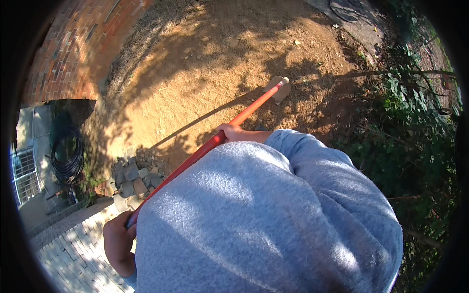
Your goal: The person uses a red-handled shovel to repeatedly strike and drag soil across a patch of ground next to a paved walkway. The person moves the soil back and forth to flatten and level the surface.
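Note:
A hoe with a long red handle (250, 108) slants across my front, from lower left to upper right. My right hand (231, 132) is wrapped around the middle of the handle. Close to the handle's near end, my left hand (119, 232) grips it beside my body, its fingers partly hidden. The broad hoe blade (282, 94) is at the far end, low over the brown dirt (220, 73) or touching it; I cannot tell which. Part of the handle between my hands is hidden behind my grey sweatshirt (234, 205).
Leafy shrubs (403, 146) with branches line the right side. A brick wall (73, 62) rises at upper left, with dry straw (143, 40) along it. Broken flat stones (133, 177), a coil of black hose (67, 155) and brick paving (80, 252) lie to the left.

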A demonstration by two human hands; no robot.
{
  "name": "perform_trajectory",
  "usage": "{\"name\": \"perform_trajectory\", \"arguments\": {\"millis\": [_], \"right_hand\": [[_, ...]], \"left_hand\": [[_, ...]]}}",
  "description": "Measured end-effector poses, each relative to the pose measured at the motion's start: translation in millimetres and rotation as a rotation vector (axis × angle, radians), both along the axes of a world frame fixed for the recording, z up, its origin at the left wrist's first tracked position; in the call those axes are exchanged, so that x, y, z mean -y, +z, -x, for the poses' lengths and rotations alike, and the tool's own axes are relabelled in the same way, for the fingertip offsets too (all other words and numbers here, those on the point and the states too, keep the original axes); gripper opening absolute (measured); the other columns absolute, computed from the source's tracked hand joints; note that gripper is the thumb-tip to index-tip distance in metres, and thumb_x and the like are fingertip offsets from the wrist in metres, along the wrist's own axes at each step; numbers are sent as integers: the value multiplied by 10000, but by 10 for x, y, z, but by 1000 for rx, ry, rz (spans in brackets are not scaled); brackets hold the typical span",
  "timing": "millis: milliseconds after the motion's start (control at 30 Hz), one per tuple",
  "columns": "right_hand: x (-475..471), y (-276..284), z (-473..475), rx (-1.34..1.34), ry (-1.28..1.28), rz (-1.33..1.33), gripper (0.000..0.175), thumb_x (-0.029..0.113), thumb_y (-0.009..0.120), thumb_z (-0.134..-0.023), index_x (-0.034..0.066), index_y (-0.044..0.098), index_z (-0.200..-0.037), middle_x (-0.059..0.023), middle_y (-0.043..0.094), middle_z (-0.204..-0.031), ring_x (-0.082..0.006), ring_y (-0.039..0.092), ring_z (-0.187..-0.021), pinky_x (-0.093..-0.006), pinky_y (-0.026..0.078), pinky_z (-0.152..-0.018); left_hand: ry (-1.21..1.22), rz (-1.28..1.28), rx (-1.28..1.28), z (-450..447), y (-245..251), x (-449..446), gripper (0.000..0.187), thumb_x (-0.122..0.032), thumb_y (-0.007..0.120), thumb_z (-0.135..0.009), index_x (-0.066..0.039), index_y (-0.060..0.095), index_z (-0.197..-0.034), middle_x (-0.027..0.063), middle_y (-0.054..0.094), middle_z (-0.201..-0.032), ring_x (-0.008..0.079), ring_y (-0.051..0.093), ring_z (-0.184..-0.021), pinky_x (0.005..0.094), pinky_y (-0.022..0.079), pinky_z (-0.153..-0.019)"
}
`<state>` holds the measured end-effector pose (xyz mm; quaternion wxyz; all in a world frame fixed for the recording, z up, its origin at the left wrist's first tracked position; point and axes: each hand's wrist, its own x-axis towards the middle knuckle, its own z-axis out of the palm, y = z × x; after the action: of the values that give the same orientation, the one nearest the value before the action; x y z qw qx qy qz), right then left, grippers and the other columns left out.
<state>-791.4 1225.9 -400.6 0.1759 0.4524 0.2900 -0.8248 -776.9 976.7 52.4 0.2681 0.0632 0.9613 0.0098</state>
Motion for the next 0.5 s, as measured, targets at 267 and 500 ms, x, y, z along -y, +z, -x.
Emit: {"name": "perform_trajectory", "arguments": {"millis": [267, 500], "right_hand": [[-262, 702, 10, 61, -258, 147, 191, 216, 553, -990, 44, 472, -1009, -115, 572, -880, -291, 640, -814, -475, 599, -705], [129, 316, -35, -153, 273, -32, 240, 278, 551, -962, 38, 572, -972, -121, 632, -815, -241, 645, -725, -428, 560, -690]], "left_hand": [[-17, -157, 37, 92, -206, 180, 258, -130, 730, -768, -31, 686, -1002, 171, 649, -748, 234, 637, -652, 338, 500, -647], [-187, 53, 4, 50, 313, 23, 293, -83, 775, -701, -31, 692, -977, 178, 646, -740, 253, 636, -633, 346, 482, -616]]}}
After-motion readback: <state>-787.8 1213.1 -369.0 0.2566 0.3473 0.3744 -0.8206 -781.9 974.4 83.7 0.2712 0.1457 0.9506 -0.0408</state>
